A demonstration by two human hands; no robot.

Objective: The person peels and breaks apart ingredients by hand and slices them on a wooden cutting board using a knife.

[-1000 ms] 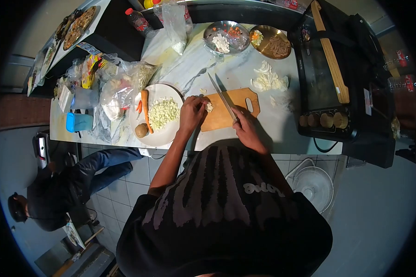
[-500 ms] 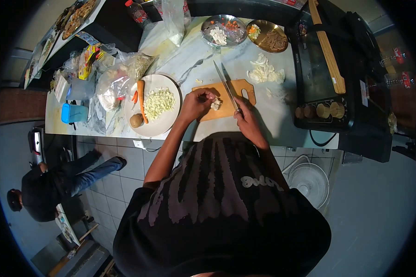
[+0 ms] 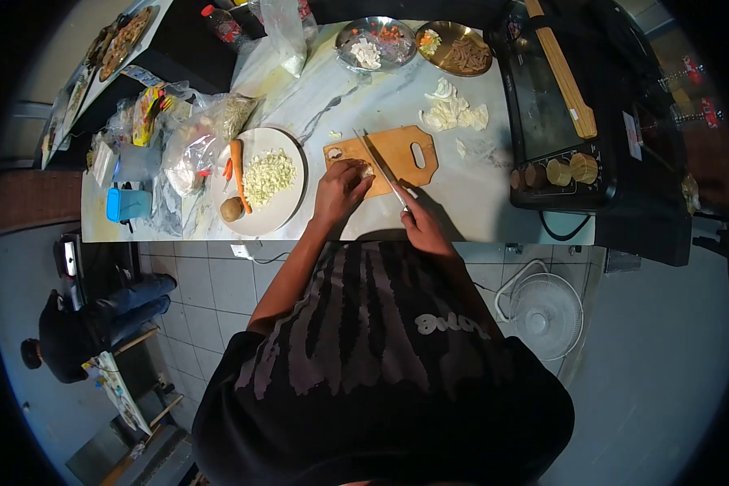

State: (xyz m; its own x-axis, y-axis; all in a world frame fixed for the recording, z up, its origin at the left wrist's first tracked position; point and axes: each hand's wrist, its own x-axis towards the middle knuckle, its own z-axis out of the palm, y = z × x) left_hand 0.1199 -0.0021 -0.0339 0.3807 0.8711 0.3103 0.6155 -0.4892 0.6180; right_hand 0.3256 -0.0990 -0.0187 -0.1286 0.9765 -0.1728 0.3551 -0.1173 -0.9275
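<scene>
A wooden cutting board point(image 3: 398, 154) lies on the marble counter. On its left part my left hand point(image 3: 343, 190) has its fingers bent round a small pale piece of food point(image 3: 367, 172). My right hand point(image 3: 424, 228) grips the handle of a long knife point(image 3: 383, 168), whose blade slants over the board up and to the left, beside my left fingers. Another small pale piece point(image 3: 334, 153) rests at the board's upper left. Left of the board, a white plate point(image 3: 287, 211) holds chopped pale vegetable point(image 3: 269, 178), a carrot point(image 3: 236, 162), red chillies and a round brown item point(image 3: 232, 209).
Two metal plates point(image 3: 342, 58) point(image 3: 454, 69) with cut food stand at the back. White peelings point(image 3: 455, 113) lie right of centre, near a black oven point(image 3: 543, 105). Plastic bags point(image 3: 193, 154) and a blue container point(image 3: 128, 205) are at left. Another person point(image 3: 81, 328) stands lower left.
My left hand has moved over the board and closed round the pale piece. The knife has shifted over the board's middle. The other person has changed posture, and the whole view has shifted slightly.
</scene>
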